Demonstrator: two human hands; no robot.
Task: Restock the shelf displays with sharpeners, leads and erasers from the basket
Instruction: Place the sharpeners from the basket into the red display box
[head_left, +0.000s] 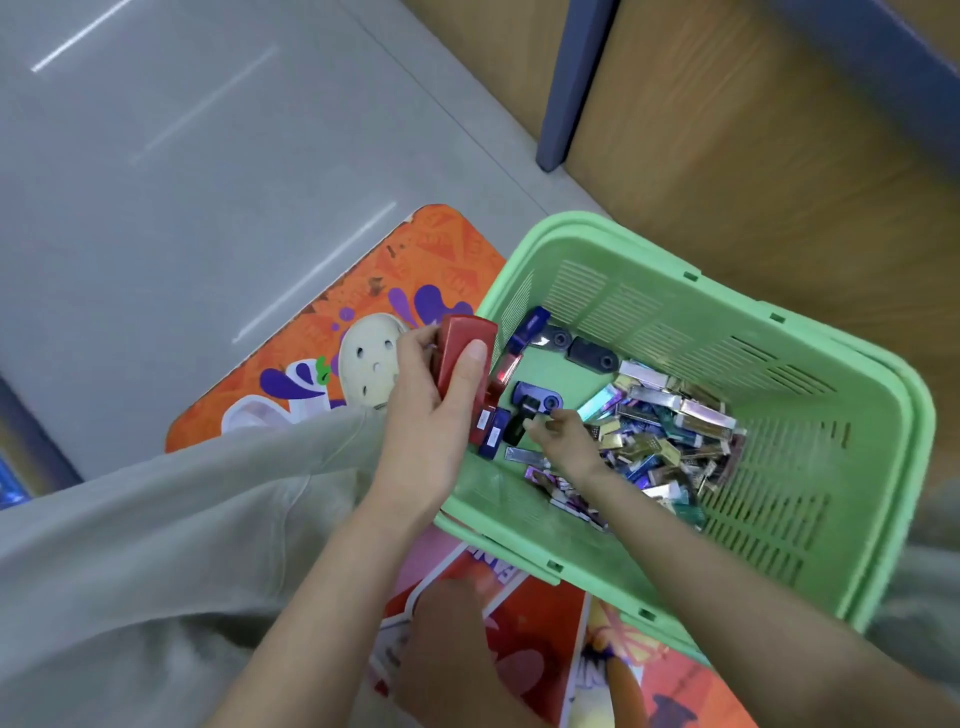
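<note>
Left hand (441, 410) grips a stack of red sharpeners (465, 353) at the basket (675, 270) left rim, probably collecting a batch. Right hand (561, 441) reaches in at centre frame, fingertips on a blue sharpener (540, 400); can't tell if it's pinched yet. Lead packs (665, 431) are piled to the right. The basket sits on an orange mat (415, 270) on grey floor (182, 130), with the wooden shelf base (753, 156) upper right.

L grip (431, 415) w/ red sharpener (462, 345)

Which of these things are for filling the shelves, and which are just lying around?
For the job: green basket, red sharpener gripped by the left hand, blue sharpener by the right hand, shiny little packs.
Just lying about: orange mat, cream shoe, grey floor.
</note>
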